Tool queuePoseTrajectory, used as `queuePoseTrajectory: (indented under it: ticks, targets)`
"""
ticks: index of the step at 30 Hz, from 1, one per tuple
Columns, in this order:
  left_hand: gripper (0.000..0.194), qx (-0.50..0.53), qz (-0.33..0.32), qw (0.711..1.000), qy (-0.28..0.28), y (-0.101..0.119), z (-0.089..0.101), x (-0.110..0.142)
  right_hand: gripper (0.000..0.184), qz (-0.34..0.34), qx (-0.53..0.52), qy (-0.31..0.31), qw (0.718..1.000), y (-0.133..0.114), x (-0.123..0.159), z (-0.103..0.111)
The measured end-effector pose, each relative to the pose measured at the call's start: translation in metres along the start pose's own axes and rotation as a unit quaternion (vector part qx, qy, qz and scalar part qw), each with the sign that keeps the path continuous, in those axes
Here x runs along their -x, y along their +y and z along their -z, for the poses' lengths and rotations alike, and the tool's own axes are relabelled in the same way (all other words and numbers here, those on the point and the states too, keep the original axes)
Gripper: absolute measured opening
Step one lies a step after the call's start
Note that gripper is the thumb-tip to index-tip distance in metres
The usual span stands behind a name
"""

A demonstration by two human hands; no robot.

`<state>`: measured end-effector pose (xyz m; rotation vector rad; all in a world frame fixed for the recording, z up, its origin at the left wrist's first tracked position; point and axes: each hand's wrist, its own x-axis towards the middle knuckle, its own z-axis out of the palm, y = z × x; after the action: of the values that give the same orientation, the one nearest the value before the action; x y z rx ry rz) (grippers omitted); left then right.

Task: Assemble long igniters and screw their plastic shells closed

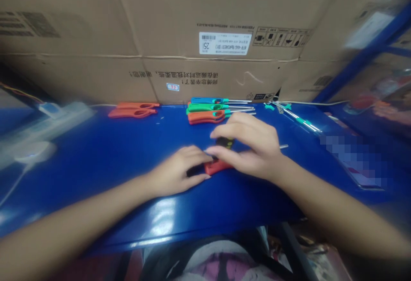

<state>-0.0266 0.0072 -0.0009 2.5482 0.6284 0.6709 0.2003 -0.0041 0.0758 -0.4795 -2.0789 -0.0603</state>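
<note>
My left hand (180,170) is closed with fingertips and thumb at the left end of a red lighter handle (218,167) lying low over the blue table. Above it, my right hand (252,142) grips a short black tool handle with yellow marks (224,143) between thumb and fingers. The tool's lower end is hidden by my thumb and fingers. A thin metal tip (284,146) shows past my right hand; I cannot tell what it belongs to. Just behind lie several long-necked lighters (205,109) with blue, green and orange handles and metal tubes.
Orange handle pieces (135,110) lie at the back left. Metal tubes with teal parts (297,117) are at the back right. A pixelated flat object (353,161) rests at right. A white power strip (48,122) is at left. A cardboard wall (167,24) stands behind the blue table (105,161).
</note>
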Motion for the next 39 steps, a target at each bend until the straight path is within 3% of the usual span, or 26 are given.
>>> queuePoseTrajectory:
  ticks: [3,7,10,13,17,19,24,26,29,31,35,39]
  targets:
    - [0.028,0.001,0.002,1.000,-0.003,0.0003,0.0001,-0.0007,0.017,0.012,0.012,-0.015,1.000,0.0002,0.0011,0.0003]
    - [0.027,0.004,0.000,1.000,-0.010,0.0012,0.0010,-0.0022,0.033,-0.055,-0.111,-0.087,0.988,-0.0035,-0.0016,0.0008]
    - [0.027,-0.001,-0.005,1.000,0.001,0.0014,0.0010,-0.0019,0.017,-0.056,-0.060,-0.042,0.996,-0.0033,-0.0011,-0.0002]
    - [0.033,-0.004,-0.008,1.000,0.003,0.0013,0.0010,-0.0011,0.016,-0.033,0.025,0.006,0.999,-0.0019,0.0001,-0.0010]
    - [0.034,0.004,0.002,1.000,-0.015,0.0010,0.0014,-0.0008,0.030,-0.062,-0.064,-0.048,0.995,-0.0023,-0.0021,0.0002]
    - [0.033,0.003,0.003,1.000,-0.016,0.0006,0.0015,-0.0007,0.029,-0.069,-0.095,-0.060,0.991,-0.0021,-0.0024,0.0006]
    - [0.035,-0.007,0.000,1.000,-0.011,0.0003,0.0016,-0.0001,0.011,-0.013,0.041,0.036,0.998,-0.0013,0.0023,-0.0014]
    - [0.033,-0.005,0.002,1.000,-0.010,0.0007,0.0017,-0.0005,0.017,-0.012,0.037,0.025,0.999,-0.0022,0.0023,-0.0020]
    - [0.031,0.000,0.004,1.000,-0.014,0.0013,0.0017,-0.0017,0.032,-0.040,-0.060,-0.037,0.997,-0.0029,-0.0003,-0.0018]
    - [0.029,-0.002,0.000,1.000,-0.009,0.0017,0.0015,-0.0022,0.030,-0.044,-0.101,-0.051,0.993,-0.0017,-0.0013,-0.0013]
    - [0.025,-0.017,-0.002,1.000,0.009,0.0029,0.0009,-0.0015,0.017,-0.017,-0.046,-0.016,0.999,0.0016,0.0010,-0.0007]
    - [0.026,-0.010,-0.007,1.000,0.013,0.0035,0.0002,-0.0013,0.029,0.005,-0.051,-0.043,0.998,-0.0042,0.0015,-0.0017]
